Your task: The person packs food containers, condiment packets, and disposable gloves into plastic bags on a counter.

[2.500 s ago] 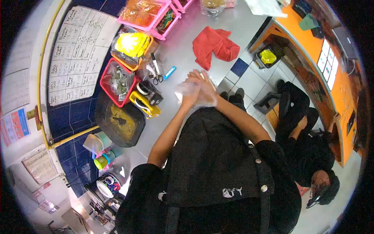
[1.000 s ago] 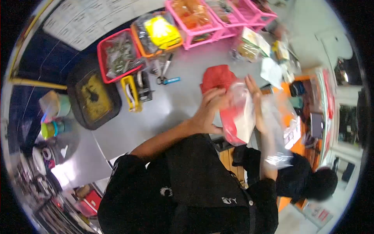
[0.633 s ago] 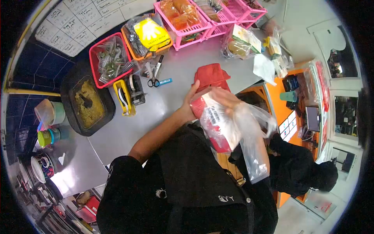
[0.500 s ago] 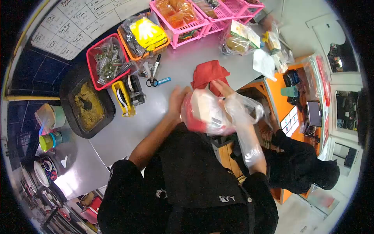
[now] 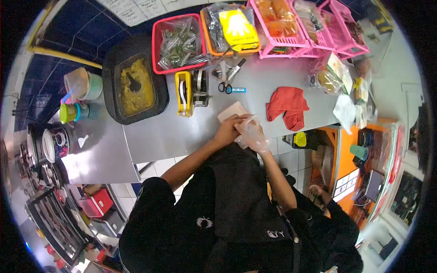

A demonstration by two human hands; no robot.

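Note:
My left hand (image 5: 225,133) and my right hand (image 5: 253,135) meet close to my body, at the front edge of the steel table. Thin clear plastic, which looks like a disposable glove (image 5: 261,144), is bunched around my right hand down to the wrist. My left fingers pinch at this plastic near the right fingertips. The right fingers are bent inward, and what they hold is hidden. Just beyond my hands lies a flat beige piece (image 5: 233,109), like a box or card, partly covered by them. A crumpled red cloth (image 5: 287,107) lies to the right.
Past my hands are a yellow tape dispenser (image 5: 184,93), a black one (image 5: 200,88), scissors (image 5: 225,87) and a marker (image 5: 237,68). A black pan (image 5: 159,98) of yellow food stands left. Baskets (image 5: 154,50) line the back. Another person (image 5: 339,227) works at right.
The red and white package no longer shows between my hands. My hands have come together, and the plastic that reached up my right forearm now ends at the wrist. My view has shifted left.

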